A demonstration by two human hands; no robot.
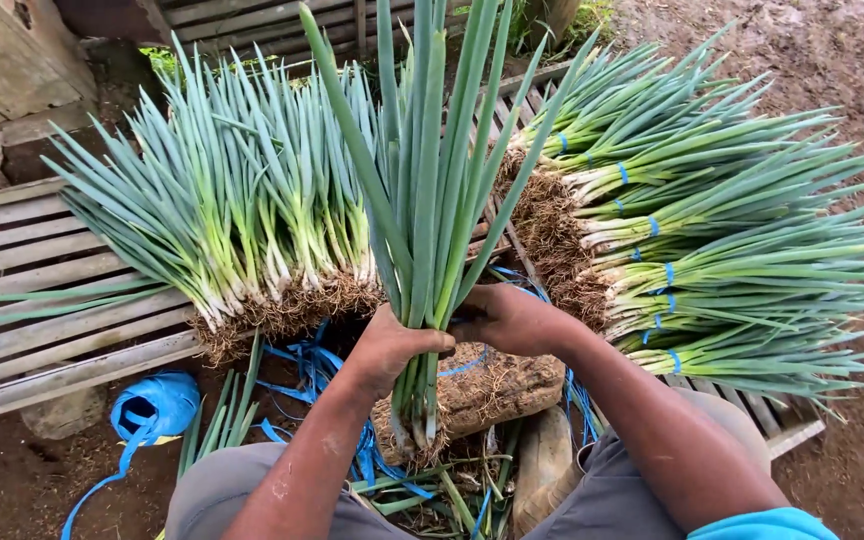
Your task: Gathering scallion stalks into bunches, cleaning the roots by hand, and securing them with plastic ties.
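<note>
I see both hands closed around the upright bunch of long green spring onions (430,200): left hand (392,345) low, right hand (507,318) level beside it.

A blue twine roll (155,405) lies beside a wooden pallet (42,290).

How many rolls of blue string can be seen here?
1. The roll lies on the ground at lower left, beside the pallet and near the left hand. Loose string lies under the bunch; other rolls may be hidden there.
</note>
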